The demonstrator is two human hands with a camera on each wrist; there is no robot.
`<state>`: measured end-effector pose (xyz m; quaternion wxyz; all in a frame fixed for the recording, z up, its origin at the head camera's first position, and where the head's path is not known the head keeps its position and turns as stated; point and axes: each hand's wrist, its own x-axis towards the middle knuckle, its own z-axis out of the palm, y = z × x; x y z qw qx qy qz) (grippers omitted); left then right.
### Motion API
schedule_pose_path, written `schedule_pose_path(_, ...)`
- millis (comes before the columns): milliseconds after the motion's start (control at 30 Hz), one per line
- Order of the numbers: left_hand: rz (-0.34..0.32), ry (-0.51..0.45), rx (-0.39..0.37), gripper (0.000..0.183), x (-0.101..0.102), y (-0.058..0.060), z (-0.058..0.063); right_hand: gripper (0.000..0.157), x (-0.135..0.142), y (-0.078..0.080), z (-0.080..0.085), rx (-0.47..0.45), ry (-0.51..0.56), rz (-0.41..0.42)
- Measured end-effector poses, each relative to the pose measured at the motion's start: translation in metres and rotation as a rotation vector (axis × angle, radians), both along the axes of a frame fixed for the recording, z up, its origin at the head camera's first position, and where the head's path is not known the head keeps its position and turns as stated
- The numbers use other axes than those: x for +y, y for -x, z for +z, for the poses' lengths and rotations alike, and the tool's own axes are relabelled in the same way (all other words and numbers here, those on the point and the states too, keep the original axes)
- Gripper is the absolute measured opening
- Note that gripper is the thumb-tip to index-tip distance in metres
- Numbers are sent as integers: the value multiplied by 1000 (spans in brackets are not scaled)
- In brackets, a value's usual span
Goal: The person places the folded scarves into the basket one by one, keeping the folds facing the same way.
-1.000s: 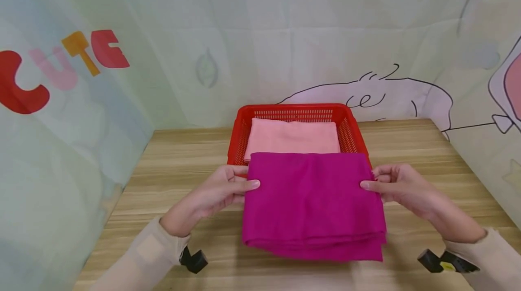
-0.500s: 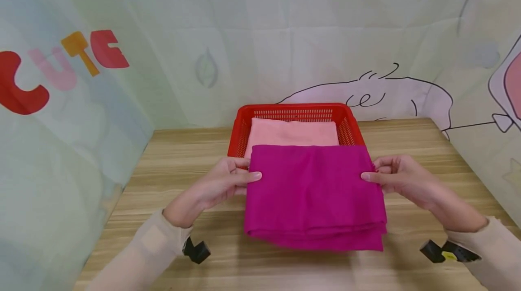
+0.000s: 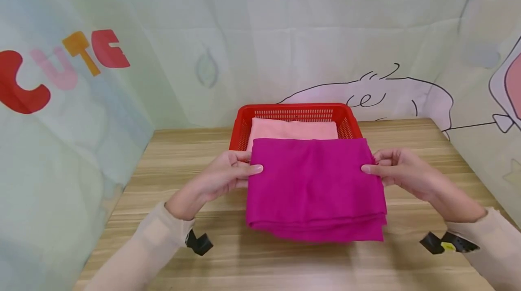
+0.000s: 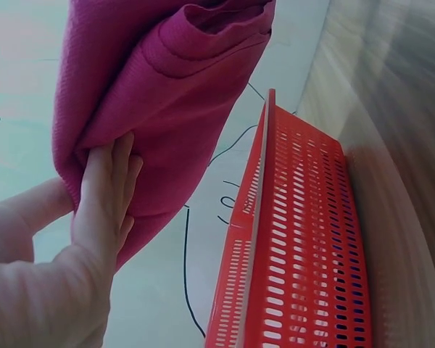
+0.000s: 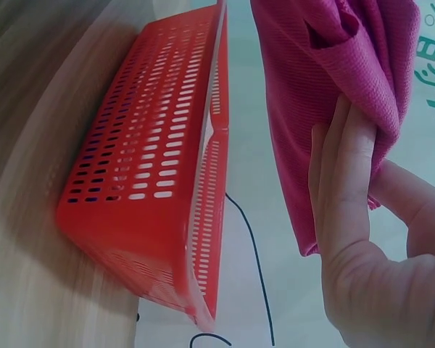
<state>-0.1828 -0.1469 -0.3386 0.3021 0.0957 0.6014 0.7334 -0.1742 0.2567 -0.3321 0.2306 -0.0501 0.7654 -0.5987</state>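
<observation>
A folded magenta cloth is held up between both hands, over the near part of a red plastic basket. My left hand pinches its left edge, thumb on top and fingers beneath. On the opposite edge, my right hand pinches it in the same way. Both wrist views show the cloth raised above the basket's rim, fingers under its folds. Inside the basket lies a folded light pink cloth, its near part hidden by the magenta one.
The basket stands at the back of a wood-grain table. Behind it hangs a pale printed backdrop with cartoon drawings, which also covers both sides. Black camera mounts sit on both wrists.
Both hands have moved forward, away from me, carrying the magenta cloth further over the basket. More of the pink cloth is now covered. The basket has stayed in place.
</observation>
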Motion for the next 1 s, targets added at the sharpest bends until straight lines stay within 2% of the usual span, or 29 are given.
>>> schedule_pose_path(333,11,10,28,42,-1,8,11,11,-4,12,10,29,-20,-15)
schedule_pose_path(433,6,9,38,41,-2,9,14,15,-5,16,13,45,-15,-12)
schedule_pose_path(633,15,-6,38,39,-4,13,17,19,-9,24,17,61,-13,-6)
schedule_pose_path(1000,47,9,44,40,-7,22,16,13,-14,39,20,76,0,11)
